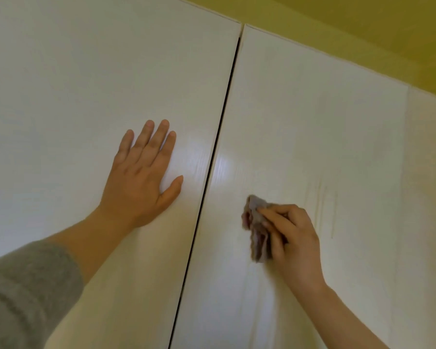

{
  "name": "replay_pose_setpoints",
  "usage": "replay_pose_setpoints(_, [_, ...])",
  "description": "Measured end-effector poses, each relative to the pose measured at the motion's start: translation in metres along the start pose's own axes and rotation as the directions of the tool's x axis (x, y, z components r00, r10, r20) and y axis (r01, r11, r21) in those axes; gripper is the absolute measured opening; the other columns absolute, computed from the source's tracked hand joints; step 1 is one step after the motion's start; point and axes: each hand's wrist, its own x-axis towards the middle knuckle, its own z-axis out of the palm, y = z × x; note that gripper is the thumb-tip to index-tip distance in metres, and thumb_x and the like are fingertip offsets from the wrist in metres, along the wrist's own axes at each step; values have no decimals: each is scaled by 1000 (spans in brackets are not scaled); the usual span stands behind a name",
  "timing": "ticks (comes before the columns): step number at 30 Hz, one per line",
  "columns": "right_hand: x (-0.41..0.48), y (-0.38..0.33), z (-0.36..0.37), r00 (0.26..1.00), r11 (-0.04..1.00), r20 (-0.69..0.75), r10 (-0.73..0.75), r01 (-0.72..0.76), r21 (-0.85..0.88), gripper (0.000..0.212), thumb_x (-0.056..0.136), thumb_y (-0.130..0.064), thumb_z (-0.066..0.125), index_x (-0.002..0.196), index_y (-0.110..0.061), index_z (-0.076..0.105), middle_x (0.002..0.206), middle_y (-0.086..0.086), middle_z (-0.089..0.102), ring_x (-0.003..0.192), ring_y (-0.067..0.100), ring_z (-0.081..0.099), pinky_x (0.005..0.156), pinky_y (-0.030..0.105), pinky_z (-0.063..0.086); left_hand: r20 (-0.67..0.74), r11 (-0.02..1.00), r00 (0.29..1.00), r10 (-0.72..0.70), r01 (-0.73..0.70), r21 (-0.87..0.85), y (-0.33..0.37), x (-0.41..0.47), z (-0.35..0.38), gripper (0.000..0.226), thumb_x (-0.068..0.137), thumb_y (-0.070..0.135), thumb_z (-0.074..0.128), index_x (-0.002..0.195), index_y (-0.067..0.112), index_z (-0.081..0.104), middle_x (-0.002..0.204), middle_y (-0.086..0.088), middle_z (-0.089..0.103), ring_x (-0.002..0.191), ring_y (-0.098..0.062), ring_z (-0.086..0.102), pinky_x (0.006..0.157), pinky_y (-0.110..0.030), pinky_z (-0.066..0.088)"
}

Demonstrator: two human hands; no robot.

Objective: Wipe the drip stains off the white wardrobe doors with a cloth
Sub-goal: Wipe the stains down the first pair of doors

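Two white wardrobe doors fill the view, the left door (73, 84) and the right door (312, 122), split by a dark gap (219, 137). My left hand (141, 177) lies flat on the left door with straight fingers. My right hand (292, 240) grips a crumpled grey-pink cloth (256, 230) and holds it against the right door. Faint brownish drip stains (320, 205) run down the door just right of and above that hand.
A further white panel (428, 197) adjoins the right door at the far right. A yellow-green wall (363, 26) shows above the wardrobe's top edge.
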Motion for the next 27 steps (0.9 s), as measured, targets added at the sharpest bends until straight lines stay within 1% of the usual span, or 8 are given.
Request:
replay_pose_setpoints(5, [64,16,-34,945,983,-277,172,-184,-20,21,88,-7,60,104,-9,74,98,-1,56,89,17,56,80,9,36,7,1000,1000,-3,3,4,1,0,-2,73,98,49,29,155,4,25,164,-13,17,152,-31,13,123,-52,10])
replay_pose_setpoints(8, [125,35,-47,859,952,-420,293,-300,50,19,94,-12,57,108,-9,70,101,-6,49,85,2,48,78,3,33,8,1000,1000,-3,3,9,2,0,-2,73,98,49,30,155,4,25,164,-13,17,152,-31,13,123,-52,11])
replay_pose_setpoints(11, [155,50,-42,817,912,-408,408,-390,130,19,96,-16,53,107,-7,66,94,-13,50,81,-11,48,74,8,39,8,1000,1000,-3,3,8,2,0,-3,73,97,49,30,155,4,26,164,-13,17,152,-31,14,123,-52,11])
replay_pose_setpoints(14, [137,45,-28,879,941,-351,322,-339,15,26,98,-16,48,117,-11,65,108,-6,61,97,6,56,80,14,37,13,1000,1000,-4,4,15,2,2,-3,74,97,49,30,155,4,25,165,-12,16,153,-30,13,123,-51,9])
replay_pose_setpoints(18, [64,32,-4,886,962,-375,273,-247,116,23,99,-10,48,113,-6,66,91,-22,61,76,5,65,73,18,52,26,1000,1000,-8,8,18,1,3,-2,74,97,49,29,156,5,24,165,-12,16,153,-30,12,123,-51,9])
replay_pose_setpoints(21, [7,27,0,947,983,-269,177,-182,9,30,90,-6,52,113,-12,71,102,-12,52,88,5,54,82,4,39,42,1000,999,-17,16,20,1,2,-3,74,97,50,28,156,5,24,165,-12,15,153,-30,12,123,-51,9])
replay_pose_setpoints(24, [-2,23,-15,975,989,-171,143,-148,-17,29,88,-7,56,111,-14,72,97,-8,54,84,9,55,76,9,39,53,1000,998,-20,18,21,2,1,-3,75,97,50,28,156,5,23,165,-11,14,153,-29,11,123,-51,9])
replay_pose_setpoints(27, [43,40,-37,929,974,-310,201,-223,-35,23,88,-4,59,107,-8,72,93,2,53,80,3,46,73,9,33,52,1000,998,-21,20,20,2,2,-4,75,96,50,28,156,5,22,165,-11,13,153,-29,10,123,-50,8])
